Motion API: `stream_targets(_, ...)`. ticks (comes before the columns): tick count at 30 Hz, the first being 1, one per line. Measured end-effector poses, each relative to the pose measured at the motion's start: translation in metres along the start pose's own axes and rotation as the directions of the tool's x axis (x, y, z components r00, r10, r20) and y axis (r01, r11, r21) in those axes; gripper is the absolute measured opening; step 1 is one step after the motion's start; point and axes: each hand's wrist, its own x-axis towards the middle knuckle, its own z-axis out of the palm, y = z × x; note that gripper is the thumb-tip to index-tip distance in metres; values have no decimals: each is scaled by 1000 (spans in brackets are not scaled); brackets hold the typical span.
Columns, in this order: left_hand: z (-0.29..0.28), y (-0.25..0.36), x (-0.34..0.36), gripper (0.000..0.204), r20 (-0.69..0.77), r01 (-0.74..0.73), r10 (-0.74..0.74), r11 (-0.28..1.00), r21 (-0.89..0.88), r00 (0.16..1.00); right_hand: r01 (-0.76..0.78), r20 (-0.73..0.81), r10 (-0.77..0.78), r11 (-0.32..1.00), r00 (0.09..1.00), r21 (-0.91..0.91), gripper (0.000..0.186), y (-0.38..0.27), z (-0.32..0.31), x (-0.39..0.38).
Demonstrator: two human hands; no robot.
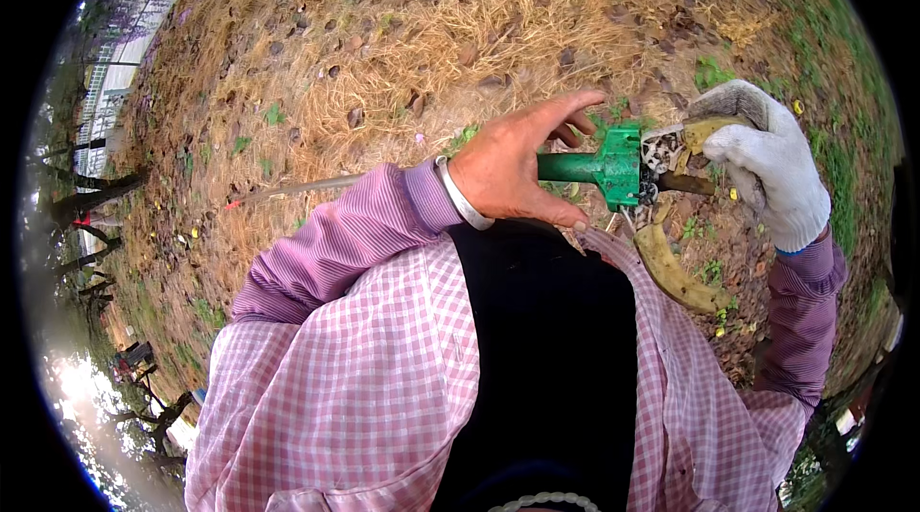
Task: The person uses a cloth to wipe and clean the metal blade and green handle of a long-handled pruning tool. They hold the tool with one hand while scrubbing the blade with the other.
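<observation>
Grip of the bare left hand (pixel 508 167) is spread, thumb and fingers parted around a green tube (pixel 567 167); I cannot tell whether the palm presses on it. The right hand, in a white glove (pixel 791 176), pinches the upper yellow curved arm (pixel 707 131) between thumb and fingers, which hide part of that arm. Between the hands sits the green head (pixel 621 165) at the tube's end. Grimy metal parts (pixel 659 151) show at its right side, too small to make out singly. A dark rod (pixel 688 184) juts from there toward the glove, and a lower yellow curved arm (pixel 676 272) bends down and right, apart from the right sleeve (pixel 800 320). A thin pole (pixel 307 188) with a red tip passes out of sight behind the left forearm; its join is hidden. The checked shirt (pixel 355 397) lies just below the head, while dry grass (pixel 431 52) stretches beyond both hands. A string of beads (pixel 546 500) is cut off at the lower edge. Trees (pixel 96 191) blur along the left rim.
</observation>
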Motion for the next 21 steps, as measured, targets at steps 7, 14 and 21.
stream_targets(7, -67, -63, -67, 111, 74, 239, -259, 948, 210, 963, 56, -5, -56, 998, 998, 11, 31, 6, 3, 6)
stream_targets(14, -118, -131, -154, 96, 18, 467, -510, 801, 376, 860, 90, -81, -91, 996, 993, -13, 37, 19, 6, 14)
stream_targets(21, -96, -157, -142, 35, -29, 560, -593, 742, 367, 804, 8, -84, -7, 1000, 996, 20, 33, 7, 12, 16)
